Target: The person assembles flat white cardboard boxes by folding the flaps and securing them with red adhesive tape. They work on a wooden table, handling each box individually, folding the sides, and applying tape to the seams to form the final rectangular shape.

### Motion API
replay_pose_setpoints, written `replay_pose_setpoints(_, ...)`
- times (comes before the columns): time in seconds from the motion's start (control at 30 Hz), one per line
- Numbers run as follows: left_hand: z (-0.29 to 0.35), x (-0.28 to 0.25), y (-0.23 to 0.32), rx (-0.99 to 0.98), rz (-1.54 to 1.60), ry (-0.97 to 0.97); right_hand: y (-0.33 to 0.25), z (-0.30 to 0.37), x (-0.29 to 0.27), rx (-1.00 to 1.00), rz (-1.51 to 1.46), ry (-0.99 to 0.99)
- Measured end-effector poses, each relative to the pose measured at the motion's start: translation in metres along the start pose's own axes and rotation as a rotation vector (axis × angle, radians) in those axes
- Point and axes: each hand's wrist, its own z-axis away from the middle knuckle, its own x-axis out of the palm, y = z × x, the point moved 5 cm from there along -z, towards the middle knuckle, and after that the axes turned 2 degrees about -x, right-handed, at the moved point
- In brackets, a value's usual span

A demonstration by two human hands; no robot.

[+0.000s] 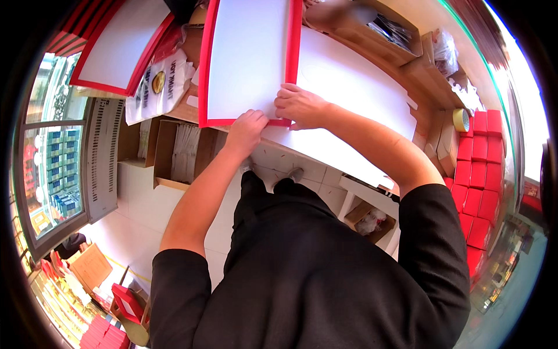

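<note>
A white board with a red border lies on the worktable, its near edge toward me. My left hand has its fingers closed at the middle of the near red edge. At the near right corner, my right hand has bent fingers pressed together on the red border. The fingertips of both hands are partly hidden, so what lies under them cannot be made out. Beneath and to the right of the board spreads a large white sheet.
Another red-bordered white board lies at the far left beside a white plastic bag. Cardboard boxes stand below the table. Red boxes are stacked at the right, near a yellowish tape roll. An open carton sits at the back.
</note>
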Motion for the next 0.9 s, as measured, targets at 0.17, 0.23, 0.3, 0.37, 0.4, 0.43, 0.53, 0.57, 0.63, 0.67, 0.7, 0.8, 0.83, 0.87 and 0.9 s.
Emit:
replay_pose_setpoints(0.17,0.001,-0.003,0.001,0.001,0.03,0.021,0.001,0.015,-0.003,-0.045,0.016,0.043)
replay_pose_setpoints(0.23,0.0,-0.001,-0.001,0.002,0.03,0.016,-0.001,0.021,-0.006,-0.025,0.051,0.054)
replay_pose_setpoints(0.3,0.002,-0.001,-0.002,-0.032,0.021,-0.007,-0.006,0.021,-0.007,0.033,0.093,0.016)
replay_pose_setpoints(0.37,0.001,-0.002,-0.001,-0.045,0.019,-0.02,-0.009,0.024,-0.006,0.056,0.109,0.039)
replay_pose_setpoints(0.4,0.0,-0.003,-0.001,-0.047,0.022,-0.021,-0.01,0.026,-0.005,0.068,0.117,0.051)
replay_pose_setpoints(0.43,0.0,-0.003,-0.002,-0.048,0.024,-0.023,-0.01,0.026,-0.005,0.076,0.115,0.044)
replay_pose_setpoints(0.53,0.0,-0.002,-0.003,-0.038,0.026,-0.022,-0.008,0.029,-0.005,0.071,0.117,0.049)
replay_pose_setpoints(0.57,0.0,-0.002,-0.003,-0.037,0.026,-0.023,-0.009,0.028,-0.005,0.07,0.112,0.068)
replay_pose_setpoints(0.63,-0.001,-0.002,-0.003,-0.032,0.026,-0.022,-0.012,0.024,-0.005,0.069,0.105,0.107)
replay_pose_setpoints(0.67,-0.002,-0.002,-0.003,-0.025,0.026,-0.014,-0.016,0.021,-0.002,0.047,0.098,0.132)
replay_pose_setpoints(0.7,-0.002,-0.002,-0.002,-0.018,0.027,-0.007,-0.02,0.019,0.005,0.089,0.126,0.086)
replay_pose_setpoints(0.8,0.001,-0.002,-0.001,-0.013,-0.008,-0.012,-0.028,0.011,0.018,0.179,0.179,0.074)
replay_pose_setpoints(0.83,0.0,-0.002,0.0,-0.009,-0.022,-0.013,-0.029,0.01,0.021,0.195,0.197,0.071)
replay_pose_setpoints(0.87,0.0,-0.001,0.0,-0.021,-0.032,-0.051,-0.031,0.009,0.018,0.208,0.215,0.069)
replay_pose_setpoints(0.9,0.0,0.0,0.0,-0.034,-0.042,-0.089,-0.033,0.008,0.015,0.214,0.218,0.062)
